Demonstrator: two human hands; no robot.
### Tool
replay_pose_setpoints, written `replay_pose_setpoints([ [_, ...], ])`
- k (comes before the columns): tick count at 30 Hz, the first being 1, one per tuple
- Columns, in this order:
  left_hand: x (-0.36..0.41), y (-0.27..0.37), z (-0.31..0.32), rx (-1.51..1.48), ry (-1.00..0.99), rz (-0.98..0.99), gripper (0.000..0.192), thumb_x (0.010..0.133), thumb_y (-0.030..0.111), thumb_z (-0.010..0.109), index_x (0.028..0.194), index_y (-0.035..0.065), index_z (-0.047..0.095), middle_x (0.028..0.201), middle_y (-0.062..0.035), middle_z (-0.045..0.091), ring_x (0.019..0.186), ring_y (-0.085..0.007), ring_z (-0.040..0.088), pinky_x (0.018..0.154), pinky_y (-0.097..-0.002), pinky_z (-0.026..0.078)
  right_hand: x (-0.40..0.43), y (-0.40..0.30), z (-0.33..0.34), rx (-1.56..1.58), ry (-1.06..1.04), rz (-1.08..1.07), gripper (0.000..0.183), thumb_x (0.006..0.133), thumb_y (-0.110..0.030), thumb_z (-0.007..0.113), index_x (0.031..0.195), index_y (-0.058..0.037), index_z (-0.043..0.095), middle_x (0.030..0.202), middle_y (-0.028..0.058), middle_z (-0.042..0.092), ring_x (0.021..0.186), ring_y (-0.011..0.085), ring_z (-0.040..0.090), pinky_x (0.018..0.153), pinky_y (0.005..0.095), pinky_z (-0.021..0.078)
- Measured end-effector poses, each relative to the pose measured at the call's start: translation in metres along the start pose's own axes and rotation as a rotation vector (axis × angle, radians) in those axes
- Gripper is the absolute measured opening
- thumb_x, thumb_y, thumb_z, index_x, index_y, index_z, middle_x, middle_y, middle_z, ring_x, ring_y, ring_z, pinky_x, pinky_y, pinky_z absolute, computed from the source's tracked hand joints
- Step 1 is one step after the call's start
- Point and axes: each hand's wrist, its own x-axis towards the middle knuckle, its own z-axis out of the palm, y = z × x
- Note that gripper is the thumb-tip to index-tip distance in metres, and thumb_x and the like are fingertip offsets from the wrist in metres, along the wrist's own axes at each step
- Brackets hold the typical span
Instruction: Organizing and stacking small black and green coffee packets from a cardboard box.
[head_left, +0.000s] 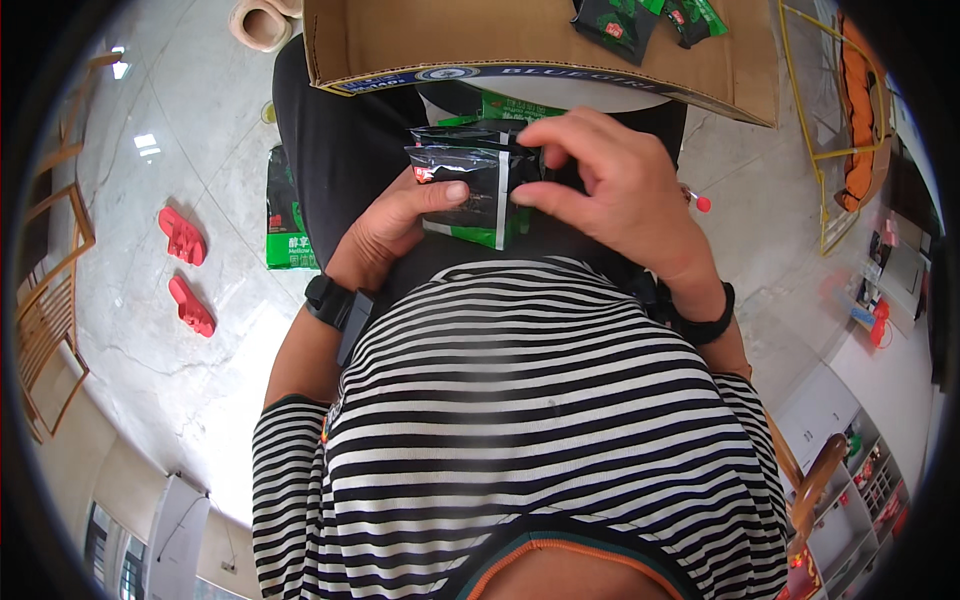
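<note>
Several black and green foil sachets (465, 187) stand together in my left hand (405, 210), with my thumb flat on the front one. White strips run down their right side. My right hand (622, 180) is at the right edge of this stack, thumb and fingers apart and curved around its upper right corner; whether the fingertips touch the foil is unclear. Behind the stack a green package with printing (510, 105) shows in my lap, partly hidden by the sachets. More black and green sachets (615, 30) lie in the open cardboard box (450, 37) beyond my hands.
The box's near wall spans my knees. A larger black and green bag (289, 217) stands on the floor beside my left leg. Red slippers (184, 236) lie farther left. A yellow metal frame (817, 150) with an orange item stands at the right, and a wooden chair (56, 300) at the far left.
</note>
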Motion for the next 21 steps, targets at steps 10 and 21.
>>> replay_pose_setpoints([
  [10, -0.006, -0.010, -0.011, 0.013, -0.038, 0.059, 0.077, 0.068, 0.043, 0.077, 0.126, 0.0022, 0.045, 0.116, -0.0075, 0.057, 0.104, -0.0168, 0.055, 0.092, -0.0307, 0.043, 0.008, -0.006, 0.025, -0.195, 0.083, -0.174, 0.038, 0.061, -0.016, 0.077, 0.093, -0.0090, 0.058, 0.082, 0.0029, 0.052, 0.069, 0.0185, 0.058, 0.057, 0.0275, 0.0473],
  [21, -0.006, -0.013, -0.015, 0.080, -0.067, 0.044, 0.094, 0.064, 0.066, 0.068, 0.129, 0.0021, 0.043, 0.120, -0.0072, 0.054, 0.107, -0.0156, 0.053, 0.092, -0.0307, 0.043, 0.007, -0.008, 0.025, -0.207, 0.071, -0.204, 0.036, 0.061, -0.012, 0.076, 0.092, -0.0101, 0.057, 0.085, 0.0024, 0.050, 0.070, 0.0183, 0.058, 0.056, 0.0289, 0.0470],
])
